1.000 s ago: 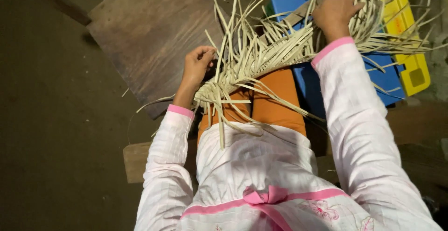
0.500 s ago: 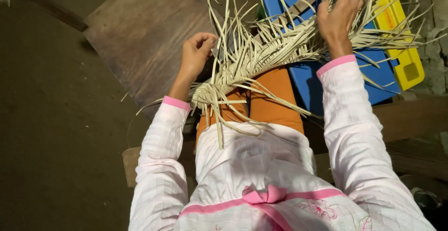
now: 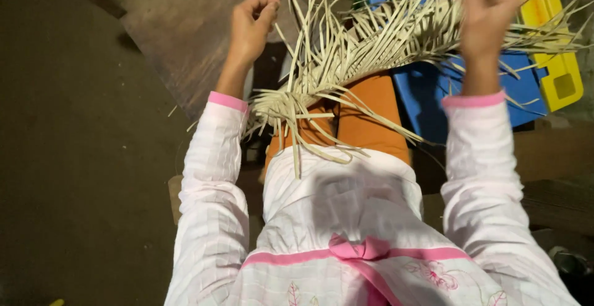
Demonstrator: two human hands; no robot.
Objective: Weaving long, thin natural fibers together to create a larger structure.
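Head view, left hand [image 3: 250,24] fisted on pale woven strips [image 3: 346,58], right hand [image 3: 489,9] blurred, grip unclear

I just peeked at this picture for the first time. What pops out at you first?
First comes the spiky bundle of pale straw strips, fanning out across the lap in the middle. The left hand is curled in a fist at its left edge, and the right hand is raised among the strips at top right. Behind them glow a blue box and a yellow box.
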